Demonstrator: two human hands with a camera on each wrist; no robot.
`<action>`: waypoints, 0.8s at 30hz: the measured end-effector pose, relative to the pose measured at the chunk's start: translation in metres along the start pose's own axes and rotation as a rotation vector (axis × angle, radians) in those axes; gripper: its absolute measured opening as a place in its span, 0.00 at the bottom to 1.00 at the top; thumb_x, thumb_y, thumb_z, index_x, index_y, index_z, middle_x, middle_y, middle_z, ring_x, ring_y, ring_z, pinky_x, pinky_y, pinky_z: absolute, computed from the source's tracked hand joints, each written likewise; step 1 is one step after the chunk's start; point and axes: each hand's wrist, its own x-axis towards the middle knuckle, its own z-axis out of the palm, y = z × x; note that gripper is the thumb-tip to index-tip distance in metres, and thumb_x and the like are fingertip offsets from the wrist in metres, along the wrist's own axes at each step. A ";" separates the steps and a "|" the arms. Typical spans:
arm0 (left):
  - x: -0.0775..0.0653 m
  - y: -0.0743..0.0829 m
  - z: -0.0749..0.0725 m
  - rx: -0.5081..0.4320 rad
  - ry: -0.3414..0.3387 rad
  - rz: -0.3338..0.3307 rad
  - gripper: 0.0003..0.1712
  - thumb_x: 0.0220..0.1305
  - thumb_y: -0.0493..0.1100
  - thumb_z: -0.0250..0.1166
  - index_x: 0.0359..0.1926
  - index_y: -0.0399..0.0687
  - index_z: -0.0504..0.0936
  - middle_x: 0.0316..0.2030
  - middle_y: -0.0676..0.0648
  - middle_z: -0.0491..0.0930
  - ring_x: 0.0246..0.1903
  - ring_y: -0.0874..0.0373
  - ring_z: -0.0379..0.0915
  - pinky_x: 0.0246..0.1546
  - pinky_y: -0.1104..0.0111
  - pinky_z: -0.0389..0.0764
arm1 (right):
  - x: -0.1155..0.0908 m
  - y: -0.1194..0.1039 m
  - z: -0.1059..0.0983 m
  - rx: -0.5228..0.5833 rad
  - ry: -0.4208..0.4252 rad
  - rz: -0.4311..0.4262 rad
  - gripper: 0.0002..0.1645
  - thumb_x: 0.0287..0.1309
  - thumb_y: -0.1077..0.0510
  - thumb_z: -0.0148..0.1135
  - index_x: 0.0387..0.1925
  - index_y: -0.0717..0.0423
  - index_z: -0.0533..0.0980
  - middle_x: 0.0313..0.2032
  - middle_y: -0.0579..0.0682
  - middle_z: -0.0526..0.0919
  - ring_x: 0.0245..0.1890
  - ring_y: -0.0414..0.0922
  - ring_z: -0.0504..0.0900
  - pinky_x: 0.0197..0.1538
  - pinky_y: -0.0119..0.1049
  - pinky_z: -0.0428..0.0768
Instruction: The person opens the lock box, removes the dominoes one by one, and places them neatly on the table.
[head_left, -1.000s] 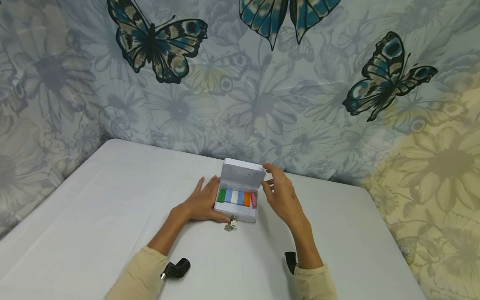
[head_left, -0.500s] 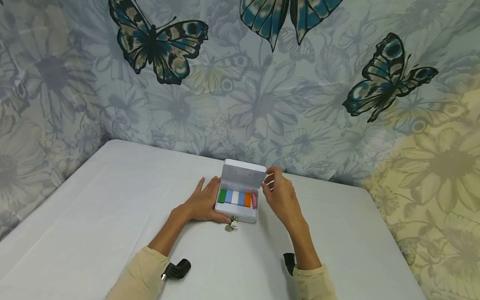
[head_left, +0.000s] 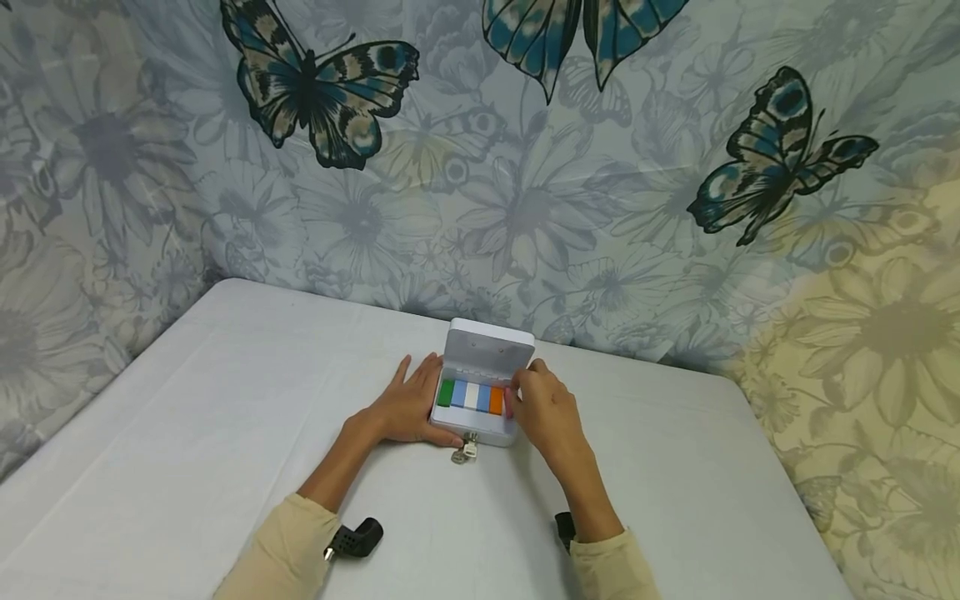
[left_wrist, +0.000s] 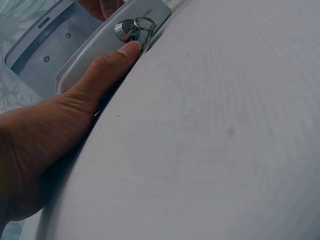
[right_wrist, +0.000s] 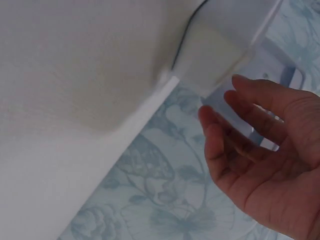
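A small white metal cash box (head_left: 483,430) stands on the table with its lid (head_left: 491,347) raised. Inside lies a row of several coloured blocks: a green one (head_left: 446,392), blue and white ones, and an orange one (head_left: 497,400). A pink piece (head_left: 509,402) at the right end is mostly covered by my right hand (head_left: 551,408), whose bent fingertips reach over the right rim. The right wrist view shows those fingers curved and apart, with nothing visible between them. My left hand (head_left: 408,410) lies against the box's left side, thumb along the front beside the lock (left_wrist: 126,30).
Keys on a ring (left_wrist: 145,24) hang from the lock at the box's front. The box stands near the back edge of the white-covered table (head_left: 225,400), before a butterfly-patterned wall covering (head_left: 525,208). Black wrist cameras (head_left: 357,537) sit at both sleeves.
My right hand has left the lid's right edge and moved down and left to the pink piece at the box's right end. The left hand stays in place.
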 end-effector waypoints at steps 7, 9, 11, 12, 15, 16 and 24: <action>0.001 0.001 0.001 0.002 0.007 0.006 0.76 0.51 0.70 0.77 0.83 0.36 0.44 0.83 0.34 0.48 0.85 0.39 0.36 0.82 0.36 0.33 | -0.005 -0.003 0.014 -0.139 0.026 -0.025 0.07 0.64 0.63 0.70 0.37 0.67 0.86 0.35 0.61 0.83 0.28 0.53 0.83 0.35 0.49 0.88; 0.001 0.001 0.001 0.003 0.007 0.008 0.76 0.50 0.70 0.77 0.83 0.36 0.44 0.83 0.34 0.48 0.85 0.38 0.36 0.81 0.35 0.33 | -0.007 -0.004 0.017 -0.170 0.032 -0.031 0.06 0.63 0.64 0.70 0.37 0.66 0.87 0.34 0.61 0.84 0.29 0.55 0.85 0.35 0.50 0.88; 0.001 0.001 0.001 0.005 0.010 0.011 0.76 0.50 0.70 0.78 0.83 0.35 0.43 0.83 0.34 0.48 0.85 0.39 0.36 0.81 0.35 0.33 | -0.008 -0.005 0.019 -0.187 0.043 -0.036 0.05 0.61 0.66 0.70 0.35 0.66 0.87 0.33 0.61 0.85 0.29 0.57 0.86 0.34 0.52 0.88; 0.001 0.001 0.001 0.008 0.011 0.012 0.76 0.50 0.70 0.78 0.83 0.35 0.43 0.83 0.34 0.48 0.85 0.39 0.36 0.81 0.35 0.33 | -0.008 -0.006 0.019 -0.195 0.050 -0.042 0.04 0.61 0.66 0.70 0.36 0.66 0.87 0.32 0.61 0.85 0.30 0.57 0.87 0.33 0.52 0.88; 0.001 0.000 0.000 0.012 0.013 0.016 0.77 0.50 0.70 0.78 0.83 0.35 0.43 0.83 0.33 0.48 0.85 0.38 0.37 0.81 0.35 0.33 | -0.009 -0.008 0.021 -0.191 0.051 -0.046 0.04 0.60 0.68 0.70 0.37 0.67 0.86 0.32 0.61 0.85 0.30 0.57 0.87 0.34 0.52 0.87; 0.001 0.000 0.000 0.011 0.014 0.017 0.77 0.50 0.70 0.78 0.83 0.35 0.43 0.83 0.33 0.48 0.85 0.38 0.37 0.81 0.35 0.33 | -0.009 -0.008 0.021 -0.190 0.049 -0.047 0.05 0.60 0.68 0.70 0.37 0.67 0.86 0.33 0.61 0.85 0.30 0.56 0.87 0.34 0.52 0.87; 0.001 -0.001 0.001 0.008 0.008 -0.002 0.77 0.50 0.70 0.77 0.83 0.36 0.43 0.83 0.34 0.48 0.85 0.39 0.36 0.82 0.36 0.33 | -0.009 -0.010 0.022 -0.161 0.005 -0.030 0.05 0.62 0.69 0.67 0.38 0.70 0.84 0.34 0.61 0.85 0.31 0.55 0.86 0.35 0.50 0.87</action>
